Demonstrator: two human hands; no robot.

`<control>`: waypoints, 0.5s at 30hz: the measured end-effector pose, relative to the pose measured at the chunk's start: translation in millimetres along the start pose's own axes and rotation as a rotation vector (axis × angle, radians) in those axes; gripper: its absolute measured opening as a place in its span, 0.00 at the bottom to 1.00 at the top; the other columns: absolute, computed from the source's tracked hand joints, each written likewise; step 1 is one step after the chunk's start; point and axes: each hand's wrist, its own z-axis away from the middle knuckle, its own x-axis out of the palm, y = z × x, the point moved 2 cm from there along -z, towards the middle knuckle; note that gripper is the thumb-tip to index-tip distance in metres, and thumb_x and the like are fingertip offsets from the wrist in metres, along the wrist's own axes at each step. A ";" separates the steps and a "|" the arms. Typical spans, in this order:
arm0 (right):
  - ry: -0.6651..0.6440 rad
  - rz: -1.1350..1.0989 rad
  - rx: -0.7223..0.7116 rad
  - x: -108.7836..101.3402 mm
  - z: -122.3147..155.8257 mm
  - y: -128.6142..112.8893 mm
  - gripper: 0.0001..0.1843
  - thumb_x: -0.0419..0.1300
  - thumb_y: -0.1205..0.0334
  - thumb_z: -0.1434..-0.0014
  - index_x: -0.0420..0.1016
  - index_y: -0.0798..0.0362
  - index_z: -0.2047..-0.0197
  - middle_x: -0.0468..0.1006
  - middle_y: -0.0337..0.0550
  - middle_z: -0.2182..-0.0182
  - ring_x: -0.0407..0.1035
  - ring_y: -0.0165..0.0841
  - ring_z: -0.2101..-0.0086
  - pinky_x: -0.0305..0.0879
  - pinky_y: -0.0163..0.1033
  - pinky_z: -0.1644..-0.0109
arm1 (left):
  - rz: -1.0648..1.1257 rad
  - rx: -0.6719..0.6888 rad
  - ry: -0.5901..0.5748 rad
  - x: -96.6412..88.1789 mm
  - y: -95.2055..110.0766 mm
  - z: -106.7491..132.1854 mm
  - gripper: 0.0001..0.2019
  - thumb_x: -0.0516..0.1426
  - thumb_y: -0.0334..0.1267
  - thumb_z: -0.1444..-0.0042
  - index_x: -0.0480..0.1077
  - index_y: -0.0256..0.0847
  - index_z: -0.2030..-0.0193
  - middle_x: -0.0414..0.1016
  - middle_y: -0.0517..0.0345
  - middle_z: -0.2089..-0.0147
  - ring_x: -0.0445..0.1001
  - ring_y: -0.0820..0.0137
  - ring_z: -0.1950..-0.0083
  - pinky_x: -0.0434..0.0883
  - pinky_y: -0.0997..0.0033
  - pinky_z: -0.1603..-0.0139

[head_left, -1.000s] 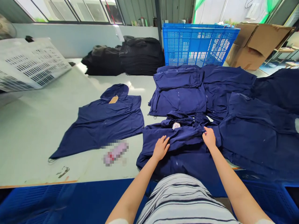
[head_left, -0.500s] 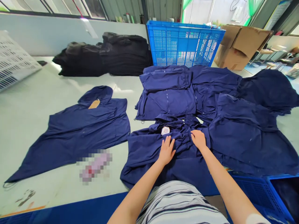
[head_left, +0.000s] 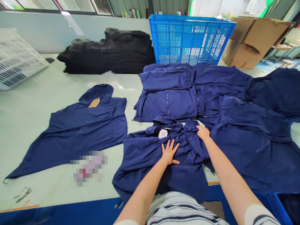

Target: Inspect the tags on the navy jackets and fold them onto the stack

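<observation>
A navy hooded jacket (head_left: 145, 156) lies spread on the pale table (head_left: 35, 106) right in front of me, with a white neck label (head_left: 162, 133) showing. My left hand (head_left: 170, 152) rests flat on its chest, fingers spread. My right hand (head_left: 202, 132) is closed on a fold of the same jacket near the right shoulder, beside the hood. A second navy hooded jacket (head_left: 77, 128) with a tan tag (head_left: 94, 103) lies flat to the left.
Folded navy jackets (head_left: 171, 90) are stacked behind and more navy garments (head_left: 253, 140) are heaped at the right. Black garments (head_left: 110, 51), a blue crate (head_left: 189, 39), a cardboard box (head_left: 255, 40) and a white slotted panel (head_left: 16, 62) stand at the back. A blurred item (head_left: 89, 167) lies near the front edge.
My left hand slid toward the jacket's middle and flattened with fingers spread. My right hand moved slightly up toward the hood, still on the cloth. The view shifted right.
</observation>
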 end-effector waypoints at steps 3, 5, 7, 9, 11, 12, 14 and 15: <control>0.153 -0.034 0.120 -47.9 -7.6 18.7 0.27 0.52 0.69 0.43 0.73 0.41 0.43 0.74 0.46 0.52 0.73 0.38 0.57 0.67 0.41 0.53 | -0.009 -0.001 -0.020 -8.2 0.3 -4.7 0.64 0.67 0.66 0.67 0.37 0.56 0.26 0.23 0.45 0.24 0.23 0.37 0.26 0.30 0.20 0.39; 0.320 -0.106 0.109 -81.5 -7.3 31.3 0.26 0.53 0.70 0.45 0.75 0.43 0.46 0.75 0.46 0.52 0.72 0.39 0.55 0.67 0.42 0.50 | -0.010 -0.010 -0.013 -12.1 5.0 -4.8 0.64 0.68 0.65 0.67 0.39 0.56 0.26 0.24 0.44 0.24 0.24 0.37 0.26 0.30 0.20 0.39; 0.429 -0.230 0.047 -104.7 -1.6 40.2 0.22 0.56 0.67 0.47 0.76 0.47 0.48 0.77 0.45 0.54 0.72 0.40 0.56 0.68 0.44 0.50 | -0.020 -0.013 0.031 -14.1 13.4 -2.8 0.64 0.70 0.61 0.67 0.41 0.54 0.26 0.26 0.42 0.24 0.25 0.37 0.26 0.30 0.21 0.38; 0.465 -0.391 -0.019 -112.1 8.3 42.7 0.19 0.59 0.63 0.48 0.78 0.51 0.52 0.80 0.45 0.58 0.72 0.39 0.60 0.69 0.45 0.51 | -0.025 0.016 0.101 -14.5 23.5 1.0 0.63 0.72 0.56 0.67 0.43 0.53 0.27 0.28 0.42 0.24 0.28 0.40 0.25 0.29 0.25 0.35; 0.446 -0.557 -0.055 -104.0 21.6 36.6 0.18 0.61 0.60 0.50 0.79 0.53 0.55 0.81 0.46 0.61 0.73 0.39 0.63 0.70 0.46 0.53 | 0.032 0.055 0.157 -14.0 30.2 6.4 0.59 0.72 0.51 0.65 0.48 0.52 0.27 0.33 0.43 0.24 0.31 0.43 0.25 0.31 0.29 0.33; 0.426 -0.631 -0.062 -95.6 29.3 30.0 0.18 0.61 0.59 0.50 0.79 0.54 0.56 0.81 0.46 0.61 0.73 0.39 0.63 0.71 0.46 0.53 | 0.101 0.066 0.178 -14.2 30.6 9.8 0.55 0.72 0.49 0.63 0.51 0.51 0.28 0.37 0.43 0.24 0.33 0.44 0.25 0.34 0.31 0.32; 0.388 -0.744 -0.064 -74.7 47.1 9.9 0.17 0.60 0.59 0.50 0.79 0.54 0.57 0.81 0.47 0.60 0.74 0.39 0.62 0.71 0.47 0.53 | 0.326 0.055 0.243 -17.1 23.4 18.1 0.43 0.68 0.50 0.56 0.61 0.47 0.33 0.47 0.43 0.26 0.39 0.47 0.25 0.42 0.35 0.30; 0.377 -0.781 -0.071 -64.0 57.0 -3.6 0.17 0.60 0.60 0.50 0.79 0.54 0.56 0.81 0.47 0.60 0.74 0.39 0.61 0.71 0.47 0.52 | 0.471 0.031 0.296 -20.4 15.5 23.1 0.35 0.65 0.51 0.51 0.66 0.45 0.37 0.53 0.43 0.28 0.44 0.48 0.26 0.46 0.39 0.30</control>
